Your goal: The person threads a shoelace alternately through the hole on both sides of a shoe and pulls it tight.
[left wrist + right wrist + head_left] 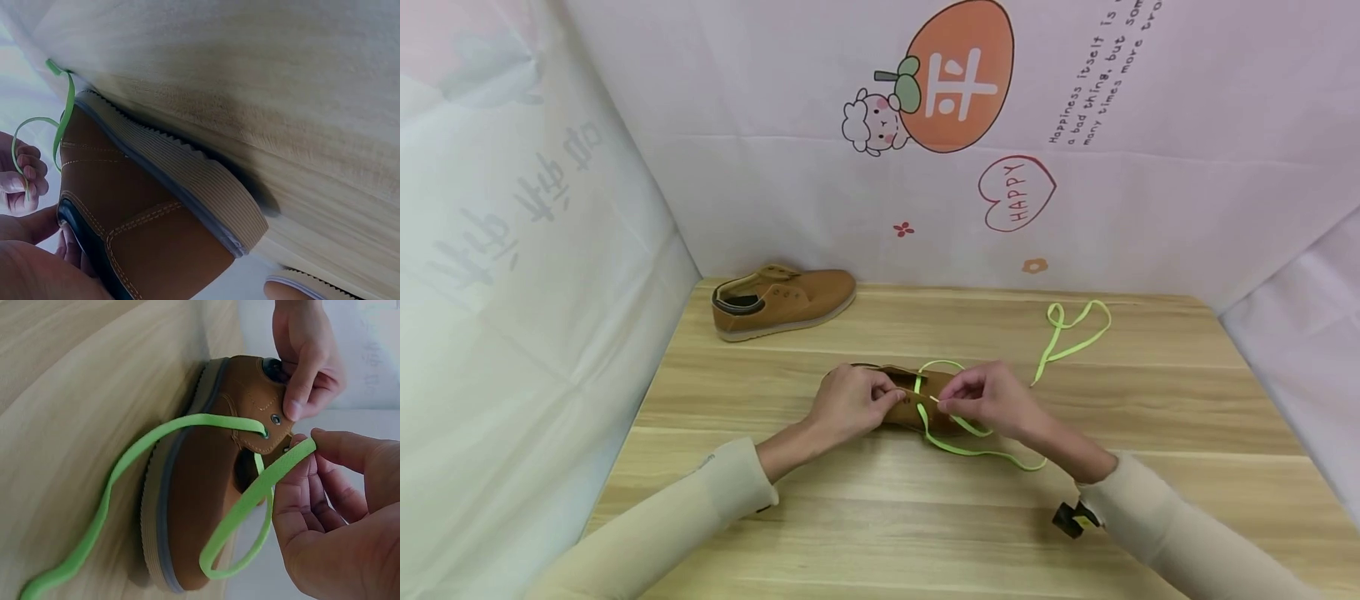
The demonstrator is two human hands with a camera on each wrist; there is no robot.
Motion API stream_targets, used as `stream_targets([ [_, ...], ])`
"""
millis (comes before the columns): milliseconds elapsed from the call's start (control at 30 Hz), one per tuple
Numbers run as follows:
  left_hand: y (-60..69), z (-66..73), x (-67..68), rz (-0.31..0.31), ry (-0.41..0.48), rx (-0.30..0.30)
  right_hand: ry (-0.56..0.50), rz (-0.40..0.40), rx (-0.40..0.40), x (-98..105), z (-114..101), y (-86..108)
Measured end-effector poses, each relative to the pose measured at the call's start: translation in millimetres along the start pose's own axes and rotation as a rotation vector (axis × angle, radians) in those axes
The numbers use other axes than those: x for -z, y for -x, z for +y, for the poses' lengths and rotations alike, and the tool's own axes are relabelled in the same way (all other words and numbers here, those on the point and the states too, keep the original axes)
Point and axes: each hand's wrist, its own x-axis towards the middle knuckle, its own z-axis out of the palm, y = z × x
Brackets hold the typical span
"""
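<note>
A brown shoe [901,414] lies on the wooden table, its toe toward the right. My left hand [852,404] pinches the shoe's eyelet flap [265,430] between thumb and fingers. In the right wrist view a green lace [181,423] passes through an eyelet beside an unlaced one. Just over the shoe's front, my right hand [996,400] pinches one end of the lace, which loops down past the shoe. The left wrist view shows the shoe's heel and ridged sole [181,164], with the right hand [24,172] holding the lace tip beyond.
Another brown shoe [790,304] without a visible lace stands at the table's back left. A second green lace [1063,350] lies looped at the back right. White printed cloth [790,192] hangs behind the table and along its sides.
</note>
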Motion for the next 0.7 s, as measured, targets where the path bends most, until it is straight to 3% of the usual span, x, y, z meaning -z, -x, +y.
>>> stream_targets([
  [333, 0.5, 2.8, -3.5, -0.001, -0.053, 0.050, 0.038, 0.044, 0.031, -21.6, 2.9, -7.3],
  [700, 1.1, 3.4, -4.1, 0.023, -0.069, 0.034, 0.123, 0.119, -0.046, -35.5, 2.8, -14.3],
])
